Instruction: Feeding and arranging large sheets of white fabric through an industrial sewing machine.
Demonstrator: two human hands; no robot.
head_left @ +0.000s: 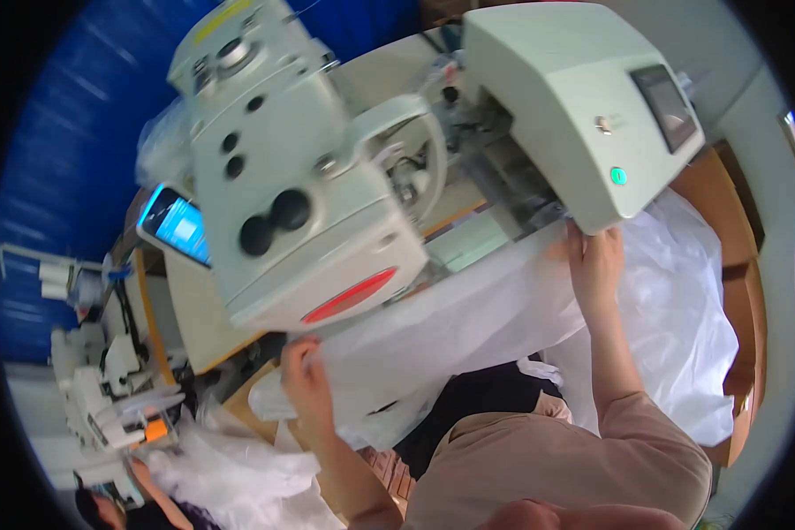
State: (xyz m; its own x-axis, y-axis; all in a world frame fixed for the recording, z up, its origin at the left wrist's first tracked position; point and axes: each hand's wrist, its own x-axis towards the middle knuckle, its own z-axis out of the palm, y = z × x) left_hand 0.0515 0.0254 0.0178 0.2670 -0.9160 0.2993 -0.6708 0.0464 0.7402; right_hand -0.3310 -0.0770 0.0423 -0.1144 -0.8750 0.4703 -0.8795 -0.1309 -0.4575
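The thin white translucent fabric sheet [468, 309] runs lengthwise between both hands: left hand [302, 375] pinches its near edge, right hand [594, 265] presses flat, fingers together, beside the pale-green sewing machine [300, 177].

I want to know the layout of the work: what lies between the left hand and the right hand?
In the head view, only white fabric spans between the left hand and the right hand; both rest on it.

Bright, even daylight; white fabric [503, 309] glares, fisheye edges bend and darken, motion perhaps slightly blurred
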